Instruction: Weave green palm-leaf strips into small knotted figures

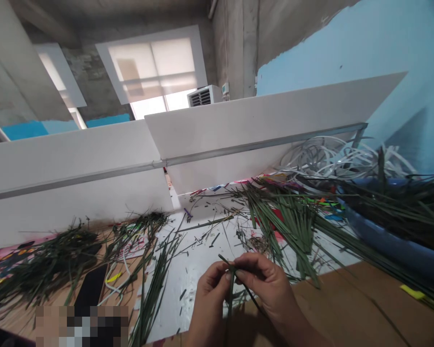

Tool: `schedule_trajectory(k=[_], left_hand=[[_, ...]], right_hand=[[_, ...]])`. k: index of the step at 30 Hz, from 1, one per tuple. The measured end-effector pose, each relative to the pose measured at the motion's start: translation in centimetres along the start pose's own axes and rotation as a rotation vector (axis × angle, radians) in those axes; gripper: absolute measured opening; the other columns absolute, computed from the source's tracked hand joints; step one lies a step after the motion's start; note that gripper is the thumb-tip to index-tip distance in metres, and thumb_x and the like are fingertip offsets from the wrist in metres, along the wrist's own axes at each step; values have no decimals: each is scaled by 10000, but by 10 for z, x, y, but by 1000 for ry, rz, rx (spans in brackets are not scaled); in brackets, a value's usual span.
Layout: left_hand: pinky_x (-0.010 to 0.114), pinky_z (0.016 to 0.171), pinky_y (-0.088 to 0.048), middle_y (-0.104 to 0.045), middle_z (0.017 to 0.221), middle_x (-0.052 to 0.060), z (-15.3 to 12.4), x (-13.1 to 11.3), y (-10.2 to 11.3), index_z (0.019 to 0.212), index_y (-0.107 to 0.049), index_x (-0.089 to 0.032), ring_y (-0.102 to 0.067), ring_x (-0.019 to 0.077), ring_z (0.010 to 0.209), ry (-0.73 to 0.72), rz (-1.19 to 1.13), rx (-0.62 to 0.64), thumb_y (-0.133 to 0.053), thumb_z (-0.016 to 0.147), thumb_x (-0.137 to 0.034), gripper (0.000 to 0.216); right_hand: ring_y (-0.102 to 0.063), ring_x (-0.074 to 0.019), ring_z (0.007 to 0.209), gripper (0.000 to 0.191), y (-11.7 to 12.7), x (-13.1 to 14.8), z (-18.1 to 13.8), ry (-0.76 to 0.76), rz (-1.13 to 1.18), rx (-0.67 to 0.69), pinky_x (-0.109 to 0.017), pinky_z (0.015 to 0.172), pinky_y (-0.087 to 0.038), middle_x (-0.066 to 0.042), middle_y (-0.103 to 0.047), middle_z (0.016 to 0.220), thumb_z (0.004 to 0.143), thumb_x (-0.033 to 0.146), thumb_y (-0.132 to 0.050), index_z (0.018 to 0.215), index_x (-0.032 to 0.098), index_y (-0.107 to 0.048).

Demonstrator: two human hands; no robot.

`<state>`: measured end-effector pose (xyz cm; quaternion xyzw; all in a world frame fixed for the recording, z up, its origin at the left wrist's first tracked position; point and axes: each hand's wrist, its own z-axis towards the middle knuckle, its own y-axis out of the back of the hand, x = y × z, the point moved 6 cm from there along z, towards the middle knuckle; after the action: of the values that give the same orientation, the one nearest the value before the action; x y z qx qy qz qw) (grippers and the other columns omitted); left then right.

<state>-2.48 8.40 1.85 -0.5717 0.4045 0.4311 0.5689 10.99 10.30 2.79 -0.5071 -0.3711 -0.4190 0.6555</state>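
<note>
My left hand and my right hand meet low in the middle of the head view, fingertips almost touching. Each is closed in a pinch on narrow green leaf strips that cross between the thumbs. One short end sticks up past the left fingers, and two longer lengths hang below. Beyond my right hand lies a fanned bundle of flat green leaf strips. Another bundle of thin strips lies to the left of my left hand. The exact fold at the fingertips is too small to make out.
A blue basin full of green strips stands at the right, with coiled white bands behind it. White partition panels close off the back. A dark phone-like slab and a white cable lie at the left. Leaf scraps litter the white tabletop.
</note>
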Motion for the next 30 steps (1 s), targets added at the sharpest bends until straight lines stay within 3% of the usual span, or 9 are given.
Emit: schedule_trajectory(k=[6, 14, 18, 22, 26, 30], left_hand=[[230, 633, -388, -663, 739, 13, 2, 7, 1, 893, -778, -188, -501, 128, 652, 53, -32, 46, -813, 706, -423, 302], [279, 747, -450, -712, 806, 44, -1, -18, -6, 811, -756, -183, -595, 207, 817, -69, 114, 59, -787, 728, -434, 266], [218, 561, -387, -584, 622, -23, -2, -17, -6, 688, -660, -180, -474, 122, 586, -80, 113, -32, -810, 689, -513, 365], [190, 455, -267, -466, 548, -69, -2, -5, -4, 780, -676, -182, -333, 82, 487, -17, 58, -91, -826, 639, -577, 445], [204, 548, -366, -597, 643, -16, -3, -9, -2, 830, -723, -179, -458, 113, 580, -62, 78, -134, -830, 660, -538, 411], [266, 728, -455, -709, 801, 50, -4, -15, -3, 824, -736, -181, -592, 198, 783, -125, 100, -84, -815, 702, -499, 350]], right_hand=[[-618, -152, 633, 263, -2, 2, 0, -11, 83, -19, -259, 624, -526, -7, -695, 689, 633, 381, -901, 754, 213, -740], [-626, -150, 648, 259, 0, -3, -1, -51, 150, -3, -251, 634, -528, -10, -716, 730, 661, 357, -890, 798, 211, -726], [-630, -145, 631, 266, 1, -1, 1, 4, 107, -26, -242, 628, -535, 1, -703, 707, 648, 365, -895, 787, 210, -729], [-650, -160, 650, 187, 3, 11, 2, 123, -46, -40, -235, 626, -545, -9, -710, 701, 692, 340, -853, 773, 211, -746], [-678, -167, 672, 57, 2, 21, -2, 267, -250, -30, -221, 631, -553, -21, -739, 734, 759, 257, -775, 802, 220, -768], [-702, -156, 682, 80, 1, 27, -6, 388, -329, -24, -192, 638, -563, -3, -752, 760, 781, 189, -734, 837, 240, -759]])
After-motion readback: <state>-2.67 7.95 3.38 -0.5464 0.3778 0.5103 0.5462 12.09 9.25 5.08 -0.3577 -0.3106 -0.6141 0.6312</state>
